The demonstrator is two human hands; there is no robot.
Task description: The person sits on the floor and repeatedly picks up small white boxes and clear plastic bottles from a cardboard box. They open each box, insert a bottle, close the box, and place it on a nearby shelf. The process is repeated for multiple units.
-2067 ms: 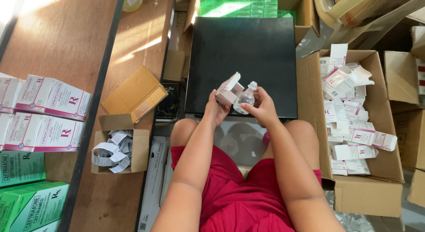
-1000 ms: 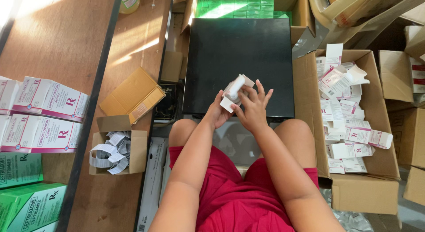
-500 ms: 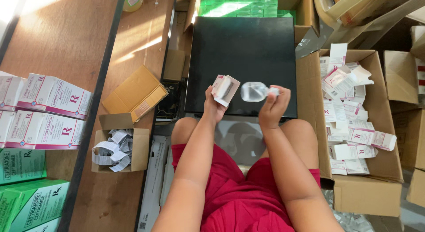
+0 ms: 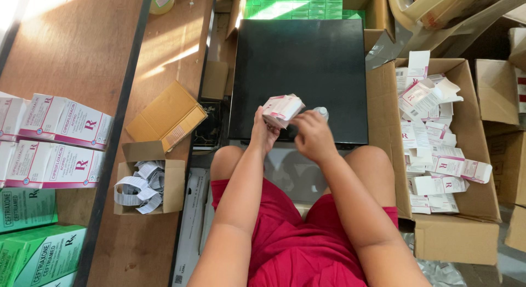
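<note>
Her left hand [image 4: 262, 134] is clamped around a small white-and-pink carton [image 4: 281, 109], while the right hand [image 4: 310, 134] curls shut on a small clear bottle [image 4: 321, 112], of which only the white cap shows past the knuckles, just beside the carton. Both are held above the near edge of a black board [image 4: 298, 62]. Right of the board a big cardboard box [image 4: 455, 232] holds loose matching cartons; left of it a small open box [image 4: 143, 180] holds folded paper slips.

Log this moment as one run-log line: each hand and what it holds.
left hand: holds small white-pink carton | right hand: holds clear bottle, mostly hidden, beside carton | under hands: black panel
</note>
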